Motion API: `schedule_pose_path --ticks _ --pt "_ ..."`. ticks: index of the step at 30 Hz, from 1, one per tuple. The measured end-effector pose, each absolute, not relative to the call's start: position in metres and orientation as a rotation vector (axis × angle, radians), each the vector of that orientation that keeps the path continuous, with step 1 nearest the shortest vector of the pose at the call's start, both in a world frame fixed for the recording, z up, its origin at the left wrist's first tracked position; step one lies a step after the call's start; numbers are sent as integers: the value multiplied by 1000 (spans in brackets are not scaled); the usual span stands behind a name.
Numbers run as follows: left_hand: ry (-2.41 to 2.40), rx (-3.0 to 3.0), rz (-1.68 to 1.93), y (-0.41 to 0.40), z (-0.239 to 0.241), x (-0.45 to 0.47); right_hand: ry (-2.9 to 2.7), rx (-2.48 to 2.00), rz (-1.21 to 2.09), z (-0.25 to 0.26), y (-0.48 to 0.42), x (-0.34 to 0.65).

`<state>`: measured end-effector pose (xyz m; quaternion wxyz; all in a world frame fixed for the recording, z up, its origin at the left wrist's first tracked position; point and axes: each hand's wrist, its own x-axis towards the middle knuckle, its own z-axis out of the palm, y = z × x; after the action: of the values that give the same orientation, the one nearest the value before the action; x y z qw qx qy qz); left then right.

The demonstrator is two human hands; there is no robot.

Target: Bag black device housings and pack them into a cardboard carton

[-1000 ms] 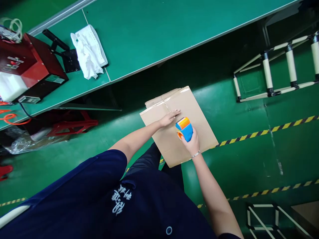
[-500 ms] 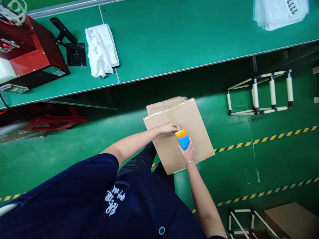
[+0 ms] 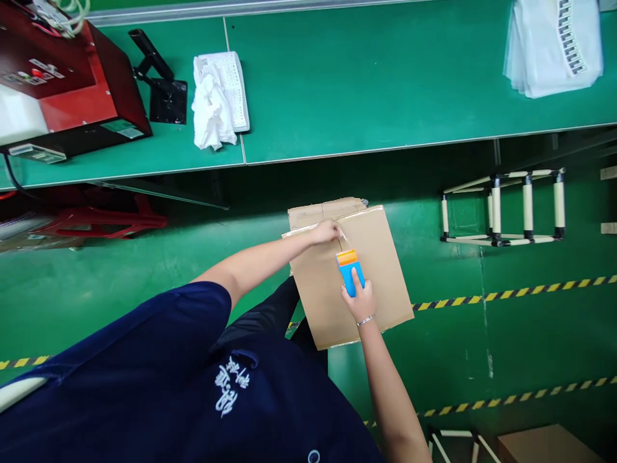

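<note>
A closed brown cardboard box (image 3: 380, 257) stands on the green floor in front of me. My right hand (image 3: 359, 299) grips a blue and orange tape dispenser (image 3: 349, 270) held down on the box's top along the middle seam. My left hand (image 3: 328, 231) is at the far end of the seam, its fingers pinched together on the tape end there. A second piece of cardboard (image 3: 328, 211) shows just behind the box.
A long green workbench (image 3: 366, 77) runs across the top, bearing a red machine (image 3: 62, 96), a black stand (image 3: 161, 90), crumpled white bags (image 3: 216, 103) and a stack of white bags (image 3: 554, 45). A pipe rack (image 3: 501, 209) stands right. Yellow-black floor tape (image 3: 530, 292) crosses behind the box.
My left hand went from lying flat on the box to pinching at the seam's far end. The dispenser has slid along the seam towards me. The view has shifted.
</note>
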<state>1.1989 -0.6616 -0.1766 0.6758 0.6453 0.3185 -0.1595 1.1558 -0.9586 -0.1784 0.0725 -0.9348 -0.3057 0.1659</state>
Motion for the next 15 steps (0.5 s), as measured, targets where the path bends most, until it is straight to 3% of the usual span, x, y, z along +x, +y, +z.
schedule_pose_path --ticks 7,15 --pt "966 1561 -198 -534 -195 1241 -958 -2873 588 -156 -914 1175" --pt "970 1560 -191 -534 -244 1256 -851 -2950 677 -161 -859 1193"
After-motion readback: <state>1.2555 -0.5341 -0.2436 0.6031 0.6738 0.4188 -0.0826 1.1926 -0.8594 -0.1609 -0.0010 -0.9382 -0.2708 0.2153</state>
